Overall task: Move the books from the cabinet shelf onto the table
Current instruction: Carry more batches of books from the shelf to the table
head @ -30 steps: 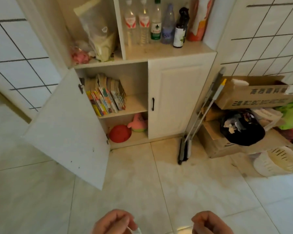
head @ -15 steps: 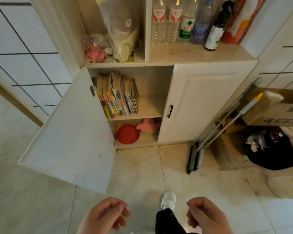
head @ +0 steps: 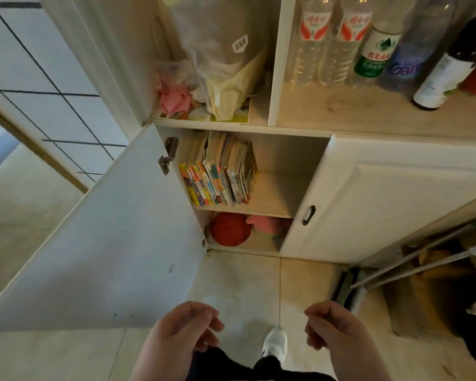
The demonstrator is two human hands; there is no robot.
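Both hands are empty right now, held low in front of the cabinet [head: 396, 193]. The left hand [head: 182, 329] has its fingers loosely curled, half open, gripping nothing, and the right hand [head: 334, 328] is the same, relaxed curl with nothing in it. The books [head: 217, 171] are on the middle shelf [head: 275, 193] behind the open door [head: 107, 243], standing upright in a tight row pushed to the left side, leaning a bit, with bare shelf to their right. Below them there's a red ball [head: 230, 229] next to a pink plush [head: 264, 224]. Bottles [head: 341, 42] line the upper right shelf, and a plastic bag [head: 226, 59] sits upper left. One white shoe [head: 275, 343] shows on the tile floor [head: 239, 284] between the hands.
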